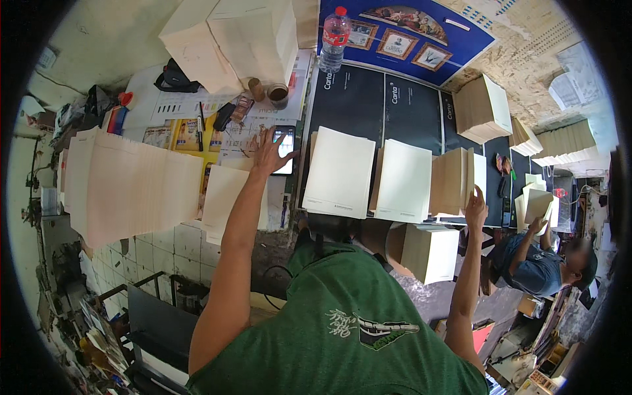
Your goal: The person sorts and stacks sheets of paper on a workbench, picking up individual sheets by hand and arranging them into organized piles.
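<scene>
At the far left a tall, fanned stack of cream paper sheets (pixel 135 191) leans out past the side of the work area, and behind it stands a big squared block of cream paper (pixel 253 46). Next comes a lower pile of cream sheets (pixel 219 197). The person's bare left hand (pixel 266 153) is spread wide over a black smartphone with a lit screen (pixel 286 166), its grip open and holding nothing; the phone lies flat beside the dark-covered counter (pixel 355 92). Beyond the hand sits a clear glass of dark liquid (pixel 278 99). On the counter, a first white-topped paper stack (pixel 339 171) and a second white-topped paper stack (pixel 403 180) stand side by side, with a clear plastic bottle with a red cap (pixel 334 46) behind. Further right, the bare right hand (pixel 476 212) is at the near edge of a tan-and-white paper stack (pixel 451 178), fingers bent; whether its grip has closed on any sheets, I cannot tell. At far right a seated co-worker (pixel 536 263) holds pale sheets (pixel 538 203).
</scene>
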### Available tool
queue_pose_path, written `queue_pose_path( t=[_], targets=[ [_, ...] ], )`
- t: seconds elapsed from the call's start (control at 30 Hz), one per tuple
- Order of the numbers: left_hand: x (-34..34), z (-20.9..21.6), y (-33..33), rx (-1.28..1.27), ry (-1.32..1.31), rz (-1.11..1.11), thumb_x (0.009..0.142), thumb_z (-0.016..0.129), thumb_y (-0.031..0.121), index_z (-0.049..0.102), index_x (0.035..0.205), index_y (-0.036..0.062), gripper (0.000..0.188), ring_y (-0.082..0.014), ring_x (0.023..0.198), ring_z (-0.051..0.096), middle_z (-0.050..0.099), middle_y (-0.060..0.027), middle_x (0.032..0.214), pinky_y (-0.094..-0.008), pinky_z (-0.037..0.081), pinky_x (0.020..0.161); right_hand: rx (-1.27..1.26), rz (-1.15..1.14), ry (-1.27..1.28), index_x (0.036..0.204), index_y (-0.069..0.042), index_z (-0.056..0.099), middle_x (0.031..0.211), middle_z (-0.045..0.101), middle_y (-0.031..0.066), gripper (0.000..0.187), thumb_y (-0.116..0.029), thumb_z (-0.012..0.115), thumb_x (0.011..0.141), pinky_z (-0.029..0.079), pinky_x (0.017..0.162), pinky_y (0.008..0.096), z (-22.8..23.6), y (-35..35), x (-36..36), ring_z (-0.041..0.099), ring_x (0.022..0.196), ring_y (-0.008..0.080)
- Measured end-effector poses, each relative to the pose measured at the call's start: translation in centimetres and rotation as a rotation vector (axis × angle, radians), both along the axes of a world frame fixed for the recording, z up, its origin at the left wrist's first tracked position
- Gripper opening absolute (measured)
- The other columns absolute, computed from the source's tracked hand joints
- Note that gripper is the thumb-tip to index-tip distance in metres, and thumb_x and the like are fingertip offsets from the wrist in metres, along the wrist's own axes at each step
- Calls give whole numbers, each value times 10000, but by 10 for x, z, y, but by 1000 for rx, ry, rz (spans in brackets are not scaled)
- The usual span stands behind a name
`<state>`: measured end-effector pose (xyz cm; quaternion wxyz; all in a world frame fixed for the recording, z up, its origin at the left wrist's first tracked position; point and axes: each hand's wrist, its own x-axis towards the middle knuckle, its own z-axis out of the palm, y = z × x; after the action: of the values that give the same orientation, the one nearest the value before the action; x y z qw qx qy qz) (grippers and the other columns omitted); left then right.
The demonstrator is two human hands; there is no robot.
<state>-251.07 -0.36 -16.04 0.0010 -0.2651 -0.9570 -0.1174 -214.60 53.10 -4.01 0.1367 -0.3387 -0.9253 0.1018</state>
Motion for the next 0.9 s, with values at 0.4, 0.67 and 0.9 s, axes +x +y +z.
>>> queue_pose_path(
  t=[0.4, 0.67, 0.9],
  targets=[
    [9, 4, -4, 1, 37, -12, 804, 644, 660, 713, 1189, 159, 635, -317, 1393, 319, 413, -122, 1474, -626, 172, 1106, 5, 8, 7, 1315, -128, 552, 658, 628, 208, 331, -185, 528, 991, 468, 539, 471, -4, 5, 3, 643, 576, 361],
    [12, 5, -3, 9, 44, -5, 794, 665, 646, 682, 1235, 162, 655, -327, 1378, 348, 431, -127, 1459, -635, 190, 1100, -2, 29, 40, 1311, -132, 557, 670, 632, 203, 325, -219, 527, 1000, 464, 538, 461, -3, 2, 5, 649, 587, 354],
    [9, 6, 7, -65, 10, 31, 799, 609, 710, 651, 1283, 167, 729, -320, 1416, 299, 389, -125, 1494, -636, 178, 1121, 0, -23, -33, 1316, -138, 557, 725, 680, 181, 335, -220, 537, 992, 492, 564, 456, -4, 6, 5, 682, 647, 346]
  ],
)
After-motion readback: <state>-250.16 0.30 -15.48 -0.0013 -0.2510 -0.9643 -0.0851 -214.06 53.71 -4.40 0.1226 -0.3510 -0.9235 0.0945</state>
